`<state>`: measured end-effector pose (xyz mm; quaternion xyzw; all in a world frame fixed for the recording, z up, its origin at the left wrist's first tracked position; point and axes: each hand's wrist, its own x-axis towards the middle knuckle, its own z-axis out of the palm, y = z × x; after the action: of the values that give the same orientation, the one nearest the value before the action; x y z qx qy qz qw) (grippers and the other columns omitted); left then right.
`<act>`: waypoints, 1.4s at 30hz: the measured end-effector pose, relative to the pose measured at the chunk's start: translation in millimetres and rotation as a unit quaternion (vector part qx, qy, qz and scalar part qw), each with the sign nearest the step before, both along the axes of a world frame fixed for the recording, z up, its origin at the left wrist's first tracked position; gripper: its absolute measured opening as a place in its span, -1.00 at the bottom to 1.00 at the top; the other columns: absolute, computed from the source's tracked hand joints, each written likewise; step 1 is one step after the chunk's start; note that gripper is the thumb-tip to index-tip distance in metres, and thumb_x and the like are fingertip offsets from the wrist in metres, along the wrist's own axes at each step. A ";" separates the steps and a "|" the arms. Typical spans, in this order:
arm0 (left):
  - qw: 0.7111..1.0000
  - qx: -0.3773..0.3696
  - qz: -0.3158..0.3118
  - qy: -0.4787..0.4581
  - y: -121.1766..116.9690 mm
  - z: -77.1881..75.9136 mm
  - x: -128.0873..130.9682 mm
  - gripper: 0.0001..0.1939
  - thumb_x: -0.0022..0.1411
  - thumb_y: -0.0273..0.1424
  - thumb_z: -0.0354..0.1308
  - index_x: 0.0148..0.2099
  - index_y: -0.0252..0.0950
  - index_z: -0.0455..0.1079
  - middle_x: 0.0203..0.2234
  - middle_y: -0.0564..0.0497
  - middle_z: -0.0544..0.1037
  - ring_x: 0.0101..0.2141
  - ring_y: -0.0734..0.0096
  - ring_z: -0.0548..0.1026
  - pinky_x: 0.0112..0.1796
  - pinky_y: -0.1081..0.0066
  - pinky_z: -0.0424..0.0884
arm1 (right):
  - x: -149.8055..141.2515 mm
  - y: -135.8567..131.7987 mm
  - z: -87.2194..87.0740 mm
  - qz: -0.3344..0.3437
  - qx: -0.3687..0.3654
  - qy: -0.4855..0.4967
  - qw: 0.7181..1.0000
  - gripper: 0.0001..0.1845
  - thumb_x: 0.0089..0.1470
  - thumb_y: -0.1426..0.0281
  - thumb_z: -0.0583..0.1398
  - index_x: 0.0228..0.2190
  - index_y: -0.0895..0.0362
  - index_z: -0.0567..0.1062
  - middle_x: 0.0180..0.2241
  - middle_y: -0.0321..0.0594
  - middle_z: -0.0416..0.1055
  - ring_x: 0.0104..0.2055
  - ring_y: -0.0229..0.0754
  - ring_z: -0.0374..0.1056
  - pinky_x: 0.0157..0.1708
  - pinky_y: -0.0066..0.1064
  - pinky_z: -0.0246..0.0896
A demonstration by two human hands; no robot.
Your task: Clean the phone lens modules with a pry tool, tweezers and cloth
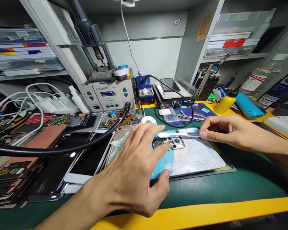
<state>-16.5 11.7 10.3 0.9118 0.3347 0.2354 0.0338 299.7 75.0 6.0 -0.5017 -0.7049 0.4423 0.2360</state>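
My right hand grips a slim white tool with a dark end at my fingers; it looks like a small brush. The tool lies level above the phone camera modules, which rest on a flat pad wrapped in white and blue film. My left hand is over the left side of the pad, fingers apart and palm down. One of its fingertips is close to the camera modules; whether it touches them I cannot tell. Part of the pad is hidden under this hand.
Phones and phone parts crowd the left, crossed by a thick black hose. Behind stand a hot-air station, a blue soldering iron holder and a heating plate unit. A yellow bottle stands at right.
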 end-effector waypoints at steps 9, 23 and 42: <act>1.000 -0.001 0.004 0.003 0.7 0.1 1.4 -0.49 0.17 -0.36 0.19 0.15 -0.44 0.51 0.25 -0.38 0.30 0.29 -0.19 0.21 0.32 -0.19 0.14 | -3.3 0.0 2.1 0.003 -0.011 0.003 1.000 -0.47 -0.07 -0.13 0.41 -0.40 0.08 0.59 -0.48 -0.29 0.39 -0.42 -0.21 0.18 -0.44 -0.36 0.00; 1.000 -0.018 0.004 0.004 -0.9 0.8 1.6 -0.51 0.17 -0.38 0.17 0.14 -0.44 0.50 0.26 -0.36 0.29 0.30 -0.16 0.19 0.33 -0.16 0.12 | -5.5 -1.4 4.1 -0.007 -0.003 0.002 1.000 -0.45 -0.10 -0.15 0.42 -0.41 0.08 0.58 -0.48 -0.30 0.37 -0.41 -0.20 0.16 -0.43 -0.36 -0.01; 1.000 -0.017 0.005 0.003 -3.5 0.9 1.2 -0.52 0.17 -0.37 0.18 0.12 -0.44 0.51 0.26 -0.36 0.28 0.29 -0.16 0.19 0.33 -0.17 0.11 | -5.0 -1.4 5.0 -0.009 -0.004 -0.004 1.000 -0.42 -0.13 -0.19 0.41 -0.41 0.08 0.57 -0.48 -0.28 0.38 -0.41 -0.18 0.18 -0.43 -0.35 0.00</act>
<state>-15.4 8.3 11.2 0.9104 0.3430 0.2267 0.0470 294.8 73.6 11.0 -0.5107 -0.6997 0.4408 0.2351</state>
